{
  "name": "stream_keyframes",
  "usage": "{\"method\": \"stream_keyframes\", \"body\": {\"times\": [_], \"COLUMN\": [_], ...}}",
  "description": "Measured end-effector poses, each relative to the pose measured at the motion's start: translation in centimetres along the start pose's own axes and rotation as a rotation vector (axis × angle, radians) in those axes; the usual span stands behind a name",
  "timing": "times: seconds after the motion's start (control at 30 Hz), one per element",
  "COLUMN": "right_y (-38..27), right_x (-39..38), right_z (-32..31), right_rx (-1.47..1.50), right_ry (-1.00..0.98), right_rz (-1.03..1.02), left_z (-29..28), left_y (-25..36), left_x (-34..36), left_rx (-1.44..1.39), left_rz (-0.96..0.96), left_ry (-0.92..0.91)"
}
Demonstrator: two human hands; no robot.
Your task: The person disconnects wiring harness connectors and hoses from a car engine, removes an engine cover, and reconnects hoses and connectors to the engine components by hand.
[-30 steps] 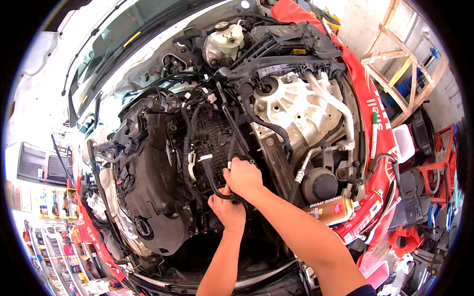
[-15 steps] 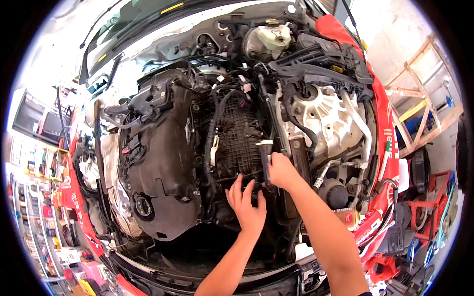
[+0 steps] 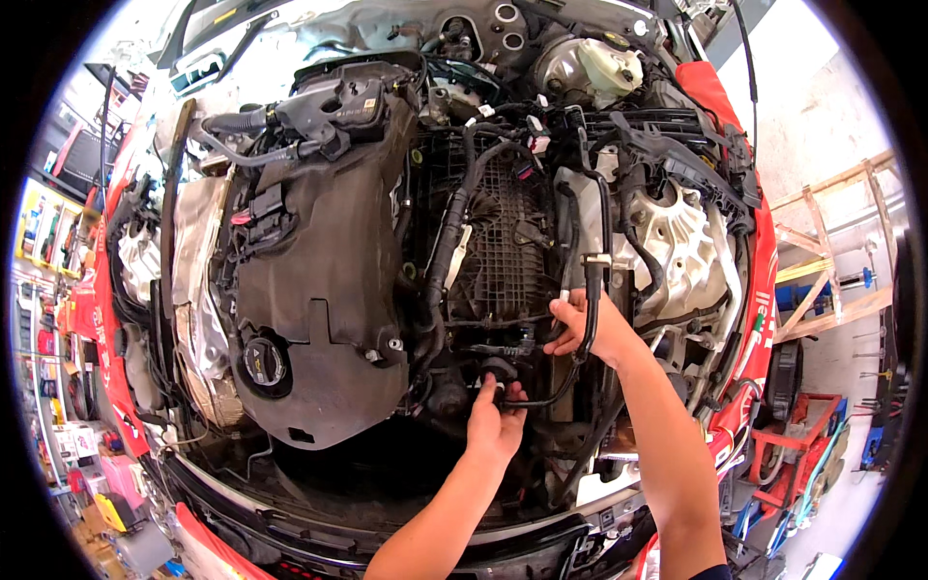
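Observation:
My left hand (image 3: 497, 425) is closed round a black hose fitting (image 3: 500, 369) in front of the ribbed black intake manifold (image 3: 493, 251); its fingertips are partly hidden. A bent black hose (image 3: 556, 394) runs from beside that fitting up to the right. My right hand (image 3: 594, 329) is at the black hose assembly (image 3: 592, 275), which rises along the manifold's right side with a pale clip on it. The right fingers are curled round the assembly, with the thumb pointing left. One hose passes in front of this hand.
A large dark engine cover (image 3: 319, 280) with a round oil cap (image 3: 263, 363) lies left of the manifold. A pale fluid reservoir (image 3: 609, 72) stands at the back. Red fender covers (image 3: 762, 280) drape both sides. A wooden frame (image 3: 831, 242) stands at the far right.
The hose assembly has been lifted and shifted away from the manifold's edge by my right hand. My left hand has gone from spread fingers to gripping the fitting. The view has also shifted.

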State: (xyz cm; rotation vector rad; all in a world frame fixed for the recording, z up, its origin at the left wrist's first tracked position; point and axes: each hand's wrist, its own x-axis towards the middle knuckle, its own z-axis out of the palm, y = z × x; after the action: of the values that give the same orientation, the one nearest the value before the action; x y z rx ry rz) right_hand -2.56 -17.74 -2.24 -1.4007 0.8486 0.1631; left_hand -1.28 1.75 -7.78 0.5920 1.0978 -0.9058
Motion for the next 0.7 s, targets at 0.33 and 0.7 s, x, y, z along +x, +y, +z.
{"method": "stream_keyframes", "body": {"times": [0.33,0.7], "right_y": [-2.1,-4.6], "right_x": [-1.1,-1.7], "right_z": [-0.8,-2.3], "right_rx": [-0.376,-0.53], "right_ry": [0.221,0.068], "right_rz": [0.066,0.179], "left_z": [-0.6,0.3], "left_y": [-2.6,-3.7], "left_x": [-0.4,-3.2], "left_rx": [-0.048,0.123], "left_rz": [0.102,0.259], "left_ry": [-0.008,-0.096]}}
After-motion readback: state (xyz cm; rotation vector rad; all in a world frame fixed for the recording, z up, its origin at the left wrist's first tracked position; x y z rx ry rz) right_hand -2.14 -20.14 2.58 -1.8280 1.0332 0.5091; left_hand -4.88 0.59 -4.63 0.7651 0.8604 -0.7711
